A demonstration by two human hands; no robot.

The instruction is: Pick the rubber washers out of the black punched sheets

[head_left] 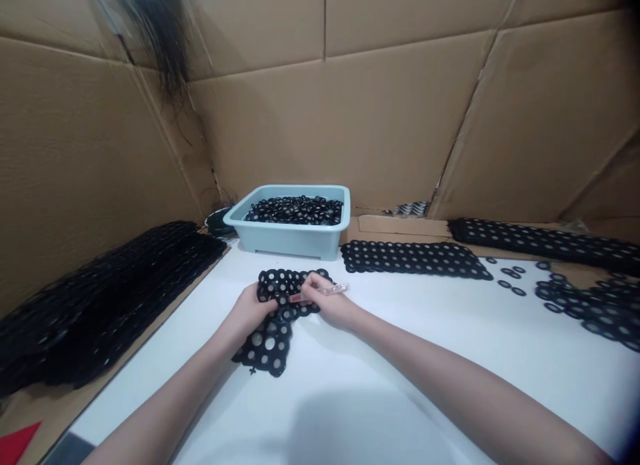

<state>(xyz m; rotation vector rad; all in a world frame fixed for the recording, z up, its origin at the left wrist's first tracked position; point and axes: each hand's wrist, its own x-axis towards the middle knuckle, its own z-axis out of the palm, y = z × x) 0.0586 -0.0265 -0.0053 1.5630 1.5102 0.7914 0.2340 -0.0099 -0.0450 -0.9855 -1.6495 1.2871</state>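
A black rubber sheet full of round holes (pixel 274 338) lies crumpled on the white table (pixel 450 345) in front of me. My left hand (pixel 250 310) grips its middle with closed fingers. My right hand (pixel 327 304) rests on the sheet's upper part and pinches a thin clear pen-like tool with a red mark (pixel 320 292), its tip pointing left at the sheet.
A pale blue tub (pixel 290 235) holding several black rings stands behind the sheet. Flat punched sheets lie at centre right (pixel 415 258) and far right (pixel 545 238), with loose rings (pixel 513 278). A tall stack of black sheets (pixel 100 292) fills the left. Cardboard walls surround the table.
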